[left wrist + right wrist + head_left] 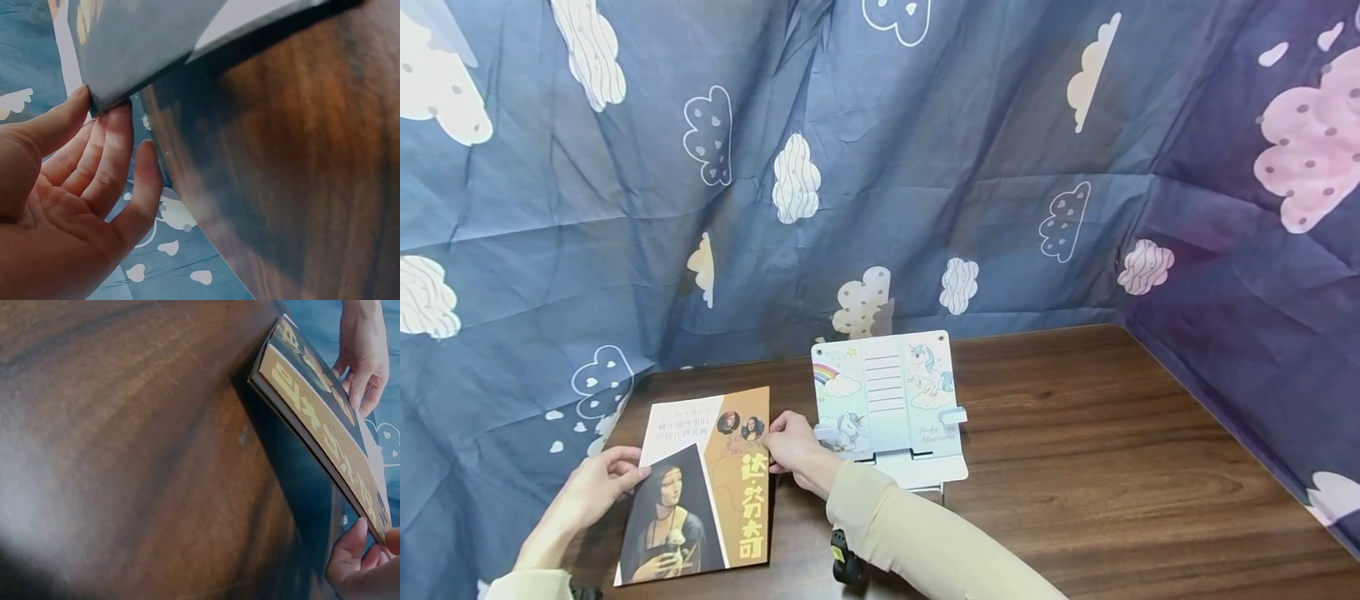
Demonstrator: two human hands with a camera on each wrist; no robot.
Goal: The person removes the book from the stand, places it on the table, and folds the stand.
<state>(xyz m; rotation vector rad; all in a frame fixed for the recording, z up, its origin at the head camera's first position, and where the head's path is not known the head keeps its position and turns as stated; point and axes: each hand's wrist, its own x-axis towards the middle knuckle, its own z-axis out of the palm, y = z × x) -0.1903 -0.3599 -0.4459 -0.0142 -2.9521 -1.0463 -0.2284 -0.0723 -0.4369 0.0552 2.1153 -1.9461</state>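
Cloud-print blue curtain (910, 208) all around, dark wood-grain table (1150, 442) below, and here are the hands! The left hand (598, 483) pinches the near-side edge of a book (696, 492), thumb above and fingertips beneath, one finger standing free; the right hand (797, 450) pinches the opposite edge, further up. The book tilts between them at the table's left end, part of it raised off the wood.

The danger, as I judge it: two thin fingertip grips. If either slackens, the book could twist, fall open or slide past that close table edge. And watch the right sleeve (917, 533), right in front of the unicorn stand (887, 392); a careless elbow might shove it, or a swinging book corner might catch its clips.

Now the lettering! Yellow Chinese characters run down the orange band, 达 and a dot first, 可 last, those between too distorted to trust. The white panel's print defeats me. Out on the stand, "Unicorn" reads clearly; the word above it doesn't.
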